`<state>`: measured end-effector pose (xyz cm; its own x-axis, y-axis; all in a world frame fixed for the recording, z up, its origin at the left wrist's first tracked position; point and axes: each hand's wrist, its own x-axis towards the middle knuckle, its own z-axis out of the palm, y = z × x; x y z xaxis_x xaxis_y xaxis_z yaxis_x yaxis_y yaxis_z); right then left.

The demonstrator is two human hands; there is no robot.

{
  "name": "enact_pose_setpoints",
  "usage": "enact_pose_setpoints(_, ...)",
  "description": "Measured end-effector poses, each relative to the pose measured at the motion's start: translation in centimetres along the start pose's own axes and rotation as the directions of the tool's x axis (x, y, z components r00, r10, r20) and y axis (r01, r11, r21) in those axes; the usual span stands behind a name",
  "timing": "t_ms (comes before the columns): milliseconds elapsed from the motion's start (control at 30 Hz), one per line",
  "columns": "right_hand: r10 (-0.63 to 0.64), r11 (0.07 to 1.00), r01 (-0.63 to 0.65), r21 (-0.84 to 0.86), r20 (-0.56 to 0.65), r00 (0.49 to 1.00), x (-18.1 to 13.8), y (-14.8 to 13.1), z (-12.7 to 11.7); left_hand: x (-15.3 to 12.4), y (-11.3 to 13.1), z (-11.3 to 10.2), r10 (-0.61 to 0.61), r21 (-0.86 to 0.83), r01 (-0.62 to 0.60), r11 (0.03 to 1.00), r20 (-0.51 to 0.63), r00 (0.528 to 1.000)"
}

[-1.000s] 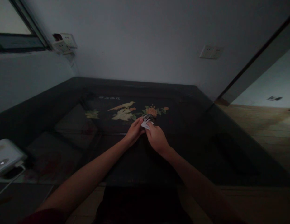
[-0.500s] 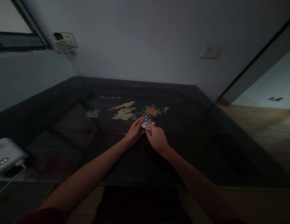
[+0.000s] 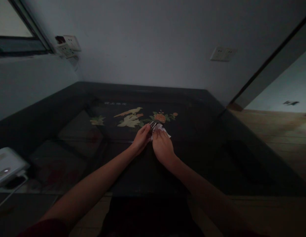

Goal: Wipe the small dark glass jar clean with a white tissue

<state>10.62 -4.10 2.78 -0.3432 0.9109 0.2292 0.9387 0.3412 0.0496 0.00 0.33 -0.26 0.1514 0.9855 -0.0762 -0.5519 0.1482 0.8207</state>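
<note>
In the middle of the head view, my left hand (image 3: pixel 141 137) is closed on a small dark, shiny, rounded object (image 3: pixel 154 123) with a bright metallic glint. Dim light hides what kind of thing it is. My right hand (image 3: pixel 164 148) presses a crumpled white tissue (image 3: pixel 166 131) against the near right side of that object, back of the hand upward. Its fingers lie together over the tissue. Both hands are over the dark glossy tabletop (image 3: pixel 140 164), just in front of a picture of birds (image 3: pixel 130 121) and a pink flower (image 3: pixel 159 117).
A white device with a cable (image 3: pixel 10 166) sits at the left edge. A dark flat oblong item (image 3: pixel 246 161) lies on the right of the table. Wall sockets (image 3: pixel 222 54) are behind on the right, more sockets (image 3: pixel 70 44) on the left. Wooden floor (image 3: pixel 283 135) shows at right.
My right hand has turned from a thumb-on-top pinch to back upward, spreading the tissue to the right. More of the shiny object shows. My left hand stays almost in place.
</note>
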Motion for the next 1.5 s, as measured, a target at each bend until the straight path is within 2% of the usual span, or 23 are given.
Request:
enact_pose_setpoints(133,-0.008,0.999,0.014,0.041,-0.16,0.987,0.0,0.2,1.3,0.1,0.0,-0.3,-0.044,-0.023,0.043,0.999,-0.024,0.999)
enact_pose_setpoints(233,-0.049,0.99,0.076,0.121,-0.215,0.975,0.0,0.6,1.4,0.2,0.0,-0.5,-0.078,-0.023,0.077,0.997,-0.039,0.996)
enact_pose_setpoints(467,-0.204,0.922,0.25,0.296,-0.177,0.963,0.5,2.4,0.8,0.2,0.1,-0.8,-0.09,-0.065,0.09,0.994,-0.005,0.996)
enact_pose_setpoints(600,-0.236,0.924,0.273,0.268,-0.162,0.958,0.8,2.4,0.8,0.2,0.1,-0.6,-0.094,-0.08,0.093,0.993,-0.01,0.996)
enact_pose_setpoints(867,-0.117,0.991,0.126,0.043,-0.166,0.979,0.9,1.0,0.6,0.2,-0.2,-0.2,-0.05,-0.062,0.047,0.997,-0.048,0.998)
enact_pose_setpoints(1000,-0.042,0.999,0.045,0.013,-0.143,0.989,0.6,0.4,0.6,0.2,-0.5,-0.2,0.019,-0.014,-0.02,1.0,-0.073,0.997)
enact_pose_setpoints(1167,-0.012,1.0,0.011,-0.008,-0.118,0.993,0.4,-0.1,0.1,0.0,-0.4,0.0,0.124,0.066,-0.122,0.99,-0.029,0.992)
enact_pose_setpoints(1367,-0.01,0.99,0.016,0.139,-0.042,0.999,0.4,0.6,-1.1,-0.4,-0.1,0.1,0.142,0.078,-0.139,0.987,-0.037,0.989)
enact_pose_setpoints(1500,0.06,0.911,-0.026,0.412,-0.07,0.996,0.4,1.2,-0.6,-0.3,0.1,-0.1,0.119,0.048,-0.116,0.992,-0.066,0.991)
